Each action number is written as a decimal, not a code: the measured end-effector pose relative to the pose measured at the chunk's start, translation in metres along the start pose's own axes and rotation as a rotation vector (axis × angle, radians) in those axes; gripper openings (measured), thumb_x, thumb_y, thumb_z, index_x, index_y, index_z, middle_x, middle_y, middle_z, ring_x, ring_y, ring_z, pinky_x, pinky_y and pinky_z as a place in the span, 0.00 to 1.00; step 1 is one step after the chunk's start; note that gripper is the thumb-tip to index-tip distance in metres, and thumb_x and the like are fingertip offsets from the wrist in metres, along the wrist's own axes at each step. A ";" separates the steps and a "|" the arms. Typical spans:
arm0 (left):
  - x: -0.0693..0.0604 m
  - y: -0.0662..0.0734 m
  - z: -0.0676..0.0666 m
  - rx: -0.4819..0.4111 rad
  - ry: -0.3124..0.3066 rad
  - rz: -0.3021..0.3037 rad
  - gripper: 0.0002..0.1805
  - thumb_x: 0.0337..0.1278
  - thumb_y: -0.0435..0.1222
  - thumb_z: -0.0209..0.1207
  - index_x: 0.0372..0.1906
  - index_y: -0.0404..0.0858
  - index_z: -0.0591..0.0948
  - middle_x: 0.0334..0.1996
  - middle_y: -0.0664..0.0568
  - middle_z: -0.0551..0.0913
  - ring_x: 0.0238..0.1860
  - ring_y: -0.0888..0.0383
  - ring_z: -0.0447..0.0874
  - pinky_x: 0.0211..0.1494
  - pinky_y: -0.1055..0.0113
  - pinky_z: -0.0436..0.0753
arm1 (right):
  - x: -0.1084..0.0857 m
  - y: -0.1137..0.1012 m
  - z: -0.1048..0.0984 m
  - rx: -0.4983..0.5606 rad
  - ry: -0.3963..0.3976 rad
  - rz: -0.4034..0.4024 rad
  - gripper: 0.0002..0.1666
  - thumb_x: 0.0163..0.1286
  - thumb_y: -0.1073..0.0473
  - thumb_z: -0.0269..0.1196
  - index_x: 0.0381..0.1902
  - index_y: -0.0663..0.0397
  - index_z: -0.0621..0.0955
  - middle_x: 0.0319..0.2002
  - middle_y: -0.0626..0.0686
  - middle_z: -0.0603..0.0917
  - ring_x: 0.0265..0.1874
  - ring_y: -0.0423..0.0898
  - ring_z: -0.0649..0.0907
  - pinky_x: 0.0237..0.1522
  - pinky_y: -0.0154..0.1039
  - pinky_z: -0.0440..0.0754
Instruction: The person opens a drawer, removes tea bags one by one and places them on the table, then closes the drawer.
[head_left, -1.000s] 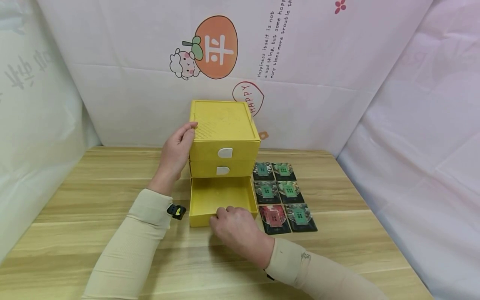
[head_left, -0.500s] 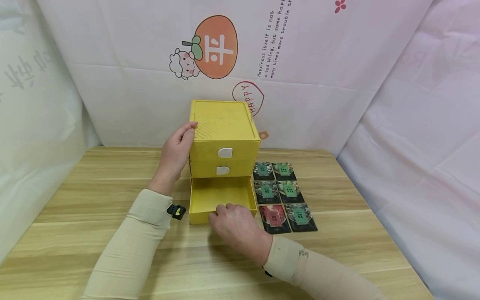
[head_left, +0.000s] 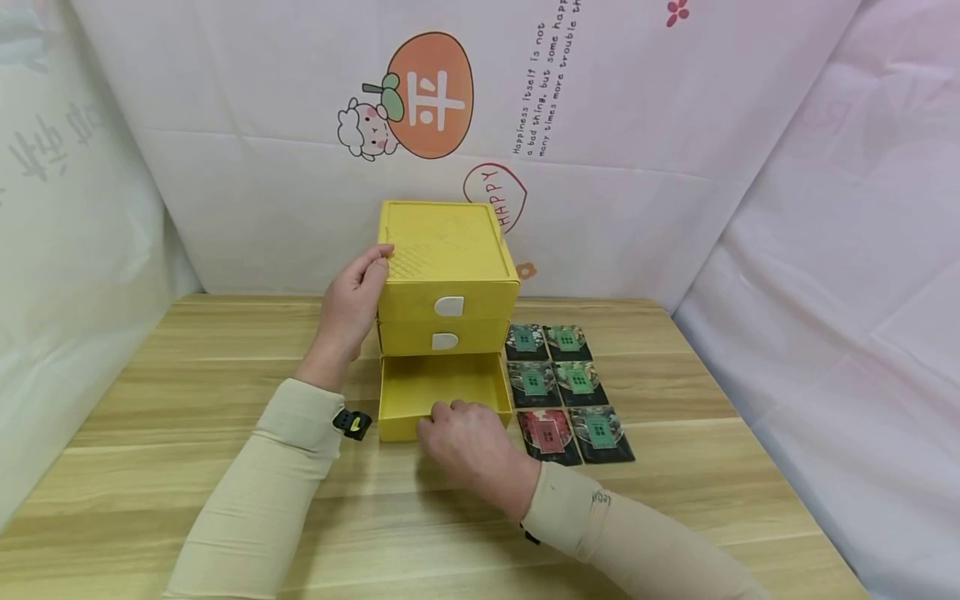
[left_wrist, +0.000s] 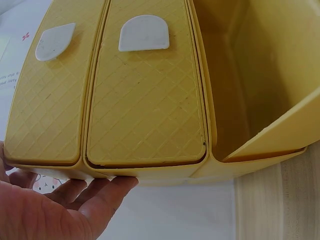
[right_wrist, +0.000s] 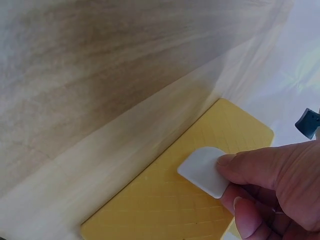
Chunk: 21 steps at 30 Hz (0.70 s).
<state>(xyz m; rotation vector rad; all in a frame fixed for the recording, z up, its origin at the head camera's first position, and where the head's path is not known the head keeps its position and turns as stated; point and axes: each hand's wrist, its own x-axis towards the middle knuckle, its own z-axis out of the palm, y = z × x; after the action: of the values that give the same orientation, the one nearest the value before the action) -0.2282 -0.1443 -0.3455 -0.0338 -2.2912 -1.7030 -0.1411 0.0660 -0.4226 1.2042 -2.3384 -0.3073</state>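
A yellow three-tier drawer cabinet (head_left: 450, 237) stands on the table, with its bottom drawer (head_left: 401, 427) pulled out and nothing visible inside. My left hand (head_left: 352, 304) rests along the cabinet's left side, its thumb at the top edge; in the left wrist view, fairly straight fingers (left_wrist: 107, 200) touch the side wall. My right hand (head_left: 476, 446) is at the front of the bottom drawer. The right wrist view has its thumb on the white drawer handle (right_wrist: 202, 170), while the other fingers curl behind, partly hidden. Both upper drawers are closed.
Several dark square packets, most with green labels (head_left: 580, 379) and one with a red label (head_left: 550, 435), lie in two columns right of the cabinet. A printed white cloth (head_left: 285, 208) hangs behind the wooden table (head_left: 247, 500).
The bottom drawer has slid a little way into the cabinet, and my right hand has moved forward with it. My left hand keeps its place on the cabinet.
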 end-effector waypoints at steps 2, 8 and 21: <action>0.000 0.000 0.000 0.001 0.001 0.001 0.27 0.80 0.57 0.42 0.74 0.59 0.75 0.75 0.63 0.71 0.19 0.58 0.54 0.22 0.64 0.61 | 0.001 0.000 0.001 0.001 -0.004 0.006 0.14 0.66 0.67 0.64 0.23 0.44 0.80 0.20 0.45 0.75 0.16 0.39 0.71 0.14 0.33 0.67; -0.001 0.001 -0.001 -0.005 -0.003 0.002 0.27 0.80 0.58 0.42 0.74 0.60 0.75 0.74 0.63 0.72 0.15 0.60 0.52 0.19 0.65 0.60 | 0.004 0.001 0.002 -0.003 -0.005 0.017 0.15 0.63 0.68 0.64 0.22 0.43 0.78 0.19 0.45 0.74 0.16 0.38 0.69 0.13 0.33 0.64; -0.001 0.001 -0.001 0.016 0.006 0.001 0.27 0.80 0.57 0.42 0.74 0.59 0.76 0.74 0.63 0.73 0.17 0.60 0.53 0.20 0.65 0.60 | 0.008 0.003 0.002 0.002 -0.054 0.025 0.12 0.63 0.68 0.66 0.26 0.44 0.81 0.22 0.45 0.77 0.17 0.38 0.69 0.13 0.33 0.67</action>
<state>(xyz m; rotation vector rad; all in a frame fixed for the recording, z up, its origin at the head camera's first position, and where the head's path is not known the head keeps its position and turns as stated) -0.2264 -0.1449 -0.3443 -0.0266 -2.2998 -1.6810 -0.1487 0.0609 -0.4206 1.1812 -2.3983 -0.3324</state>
